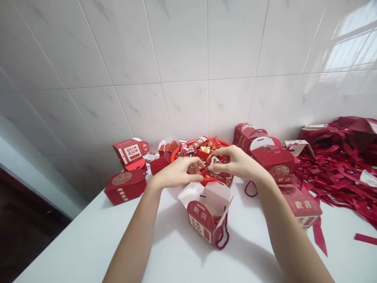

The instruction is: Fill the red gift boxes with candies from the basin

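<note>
A red basket (173, 154) full of wrapped candies (193, 146) stands near the wall. Over its left front part is my left hand (184, 171), fingers curled, with what they hold, if anything, too small to name. My right hand (229, 160) pinches a red and white packet (215, 160) above the basket's right side. Between my forearms, in front of the basket, an open red gift box (203, 220) stands with its flaps spread and a dark red cord loop (225, 237) hanging at its right.
Red gift boxes (126, 186) are stacked at the left. More boxes (275, 157) stand at the right beside my right forearm. A heap of dark red ribbons (332, 173) covers the far right. The tiled wall (185, 106) rises behind the white table (173, 243).
</note>
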Action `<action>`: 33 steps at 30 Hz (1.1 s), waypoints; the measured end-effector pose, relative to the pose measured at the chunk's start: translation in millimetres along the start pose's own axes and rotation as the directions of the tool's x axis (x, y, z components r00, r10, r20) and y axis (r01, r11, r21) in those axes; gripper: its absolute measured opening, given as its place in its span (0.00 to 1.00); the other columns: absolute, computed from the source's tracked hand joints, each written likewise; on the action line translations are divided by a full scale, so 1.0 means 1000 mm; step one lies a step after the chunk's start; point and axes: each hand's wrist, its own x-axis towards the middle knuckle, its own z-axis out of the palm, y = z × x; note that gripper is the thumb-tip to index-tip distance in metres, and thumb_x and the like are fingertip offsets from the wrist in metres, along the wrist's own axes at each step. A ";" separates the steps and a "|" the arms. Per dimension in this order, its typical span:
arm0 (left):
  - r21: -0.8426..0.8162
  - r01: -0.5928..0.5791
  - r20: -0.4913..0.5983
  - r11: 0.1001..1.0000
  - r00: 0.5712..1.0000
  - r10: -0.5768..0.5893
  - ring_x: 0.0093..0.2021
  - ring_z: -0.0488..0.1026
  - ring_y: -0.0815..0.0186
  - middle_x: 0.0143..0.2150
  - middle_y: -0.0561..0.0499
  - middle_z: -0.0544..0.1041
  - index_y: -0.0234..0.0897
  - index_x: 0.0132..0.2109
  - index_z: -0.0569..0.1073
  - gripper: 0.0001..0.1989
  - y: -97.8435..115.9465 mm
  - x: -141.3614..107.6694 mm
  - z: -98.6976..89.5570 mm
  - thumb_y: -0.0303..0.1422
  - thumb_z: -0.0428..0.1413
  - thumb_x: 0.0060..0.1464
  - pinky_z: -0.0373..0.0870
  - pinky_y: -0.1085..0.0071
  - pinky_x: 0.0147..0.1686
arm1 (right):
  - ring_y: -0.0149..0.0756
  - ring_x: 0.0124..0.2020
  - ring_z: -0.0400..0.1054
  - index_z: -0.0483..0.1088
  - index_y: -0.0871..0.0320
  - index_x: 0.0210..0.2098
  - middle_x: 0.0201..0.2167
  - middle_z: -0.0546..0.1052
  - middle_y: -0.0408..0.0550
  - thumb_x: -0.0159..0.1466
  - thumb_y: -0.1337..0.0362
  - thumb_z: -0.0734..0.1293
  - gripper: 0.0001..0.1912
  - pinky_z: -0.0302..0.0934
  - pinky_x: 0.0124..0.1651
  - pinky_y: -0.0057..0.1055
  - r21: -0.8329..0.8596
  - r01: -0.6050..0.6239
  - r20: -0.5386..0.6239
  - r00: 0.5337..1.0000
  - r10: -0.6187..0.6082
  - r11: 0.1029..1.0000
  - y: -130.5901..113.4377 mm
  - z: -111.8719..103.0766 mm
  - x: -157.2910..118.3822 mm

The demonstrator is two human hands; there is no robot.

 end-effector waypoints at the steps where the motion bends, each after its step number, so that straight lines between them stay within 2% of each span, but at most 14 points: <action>1: 0.094 0.068 0.027 0.993 0.997 -0.070 0.37 0.74 0.60 0.37 0.50 0.76 0.38 0.44 0.71 0.16 0.004 -0.004 -0.001 0.44 0.58 0.53 0.67 0.69 0.33 | 0.27 0.26 0.60 0.77 0.58 0.31 0.23 0.71 0.38 0.60 0.61 0.71 0.06 0.52 0.30 0.27 -0.018 -0.008 0.026 1.000 0.008 1.000 -0.002 0.002 0.000; 4: 0.304 0.236 0.124 0.923 0.951 -0.284 0.33 0.72 0.61 0.36 0.50 0.75 0.38 0.40 0.69 0.21 0.012 -0.015 -0.002 0.50 0.59 0.49 0.61 0.70 0.26 | 0.30 0.28 0.64 0.80 0.57 0.36 0.25 0.75 0.40 0.57 0.59 0.74 0.10 0.53 0.31 0.27 -0.089 -0.053 0.095 0.994 0.061 0.995 -0.007 0.010 0.001; 6: 0.358 0.270 0.155 0.894 0.927 -0.342 0.34 0.72 0.60 0.38 0.49 0.75 0.38 0.41 0.69 0.25 0.014 -0.020 -0.002 0.53 0.60 0.45 0.61 0.70 0.26 | 0.30 0.27 0.65 0.81 0.57 0.38 0.26 0.77 0.42 0.57 0.59 0.75 0.11 0.52 0.30 0.28 -0.128 -0.045 0.149 0.987 0.064 0.991 -0.009 0.013 0.002; 9: 0.360 0.273 0.173 0.892 0.920 -0.351 0.38 0.74 0.59 0.43 0.49 0.76 0.39 0.46 0.70 0.30 0.015 -0.025 -0.003 0.53 0.64 0.40 0.64 0.70 0.30 | 0.28 0.25 0.62 0.81 0.57 0.37 0.26 0.77 0.41 0.59 0.65 0.73 0.06 0.52 0.29 0.27 -0.151 0.007 0.198 0.980 0.024 0.988 -0.011 0.014 0.002; 12: 0.336 0.271 0.204 0.902 0.914 -0.351 0.41 0.75 0.58 0.46 0.49 0.76 0.39 0.49 0.70 0.33 0.015 -0.027 -0.005 0.50 0.67 0.37 0.66 0.71 0.33 | 0.28 0.26 0.65 0.81 0.58 0.38 0.27 0.78 0.42 0.60 0.69 0.71 0.08 0.55 0.30 0.26 -0.098 0.064 0.253 0.967 -0.038 0.993 -0.013 0.013 0.001; 15: 0.322 0.262 0.225 0.910 0.912 -0.342 0.43 0.75 0.57 0.47 0.48 0.76 0.38 0.50 0.70 0.35 0.015 -0.029 -0.007 0.49 0.67 0.36 0.67 0.70 0.35 | 0.29 0.28 0.68 0.81 0.58 0.41 0.29 0.80 0.42 0.60 0.69 0.71 0.09 0.58 0.31 0.25 -0.036 0.125 0.437 0.894 -0.097 0.991 -0.013 0.016 0.001; 17: 0.324 0.245 0.231 0.914 0.916 -0.328 0.44 0.75 0.57 0.47 0.48 0.76 0.38 0.51 0.70 0.37 0.014 -0.030 -0.007 0.49 0.68 0.35 0.68 0.70 0.36 | 0.31 0.31 0.71 0.80 0.58 0.43 0.33 0.81 0.44 0.60 0.70 0.72 0.12 0.60 0.34 0.26 -0.074 0.126 0.531 0.844 -0.068 0.989 -0.013 0.018 0.000; 18: 0.328 0.236 0.231 0.915 0.919 -0.320 0.45 0.75 0.57 0.48 0.48 0.76 0.39 0.52 0.70 0.37 0.014 -0.031 -0.007 0.50 0.68 0.35 0.68 0.70 0.37 | 0.33 0.33 0.72 0.80 0.59 0.44 0.36 0.82 0.46 0.59 0.70 0.72 0.13 0.61 0.36 0.27 -0.114 0.114 0.537 0.843 -0.035 0.987 -0.013 0.019 -0.001; 20: 0.340 0.223 0.225 0.914 0.924 -0.309 0.46 0.74 0.57 0.48 0.49 0.76 0.40 0.53 0.70 0.37 0.015 -0.032 -0.007 0.50 0.68 0.35 0.69 0.70 0.37 | 0.35 0.36 0.73 0.79 0.60 0.46 0.42 0.81 0.49 0.59 0.69 0.72 0.14 0.62 0.37 0.27 -0.178 0.081 0.494 0.870 0.018 0.981 -0.014 0.017 -0.003; 22: 0.359 0.220 0.212 0.907 0.927 -0.309 0.47 0.74 0.56 0.49 0.48 0.76 0.40 0.53 0.70 0.37 0.017 -0.033 -0.007 0.49 0.67 0.36 0.69 0.69 0.39 | 0.36 0.38 0.73 0.78 0.58 0.47 0.44 0.81 0.49 0.61 0.66 0.71 0.14 0.62 0.37 0.28 -0.183 0.065 0.452 0.891 0.025 0.981 -0.016 0.011 -0.008; 24: 0.376 0.222 0.199 0.900 0.929 -0.313 0.49 0.73 0.54 0.50 0.48 0.75 0.40 0.54 0.70 0.38 0.020 -0.034 -0.007 0.50 0.67 0.36 0.69 0.68 0.40 | 0.37 0.38 0.73 0.77 0.57 0.48 0.42 0.80 0.48 0.63 0.62 0.70 0.14 0.63 0.37 0.28 -0.192 0.050 0.431 0.902 0.039 0.980 -0.019 0.004 -0.014; 28: 0.373 0.214 0.210 0.903 0.928 -0.307 0.51 0.72 0.54 0.52 0.48 0.75 0.41 0.57 0.69 0.40 0.023 -0.036 -0.007 0.50 0.67 0.37 0.70 0.68 0.42 | 0.41 0.38 0.73 0.76 0.59 0.48 0.38 0.80 0.50 0.63 0.58 0.70 0.16 0.63 0.38 0.31 -0.334 -0.043 0.362 0.916 0.170 0.942 -0.018 -0.004 -0.030; 30: 0.363 0.196 0.224 0.911 0.930 -0.290 0.50 0.73 0.55 0.52 0.48 0.75 0.42 0.58 0.69 0.41 0.023 -0.037 -0.008 0.50 0.67 0.37 0.69 0.68 0.41 | 0.43 0.40 0.73 0.74 0.60 0.52 0.43 0.80 0.53 0.61 0.54 0.71 0.23 0.65 0.40 0.33 -0.344 -0.071 0.377 0.903 0.207 0.936 -0.012 -0.005 -0.039; 33: 0.352 0.140 0.229 0.926 0.946 -0.230 0.48 0.73 0.56 0.51 0.49 0.75 0.42 0.57 0.70 0.37 0.022 -0.038 -0.008 0.48 0.67 0.39 0.69 0.69 0.40 | 0.47 0.51 0.71 0.63 0.57 0.65 0.59 0.73 0.56 0.55 0.49 0.75 0.43 0.66 0.50 0.37 -0.194 -0.062 0.456 0.878 0.146 0.979 0.004 -0.008 -0.053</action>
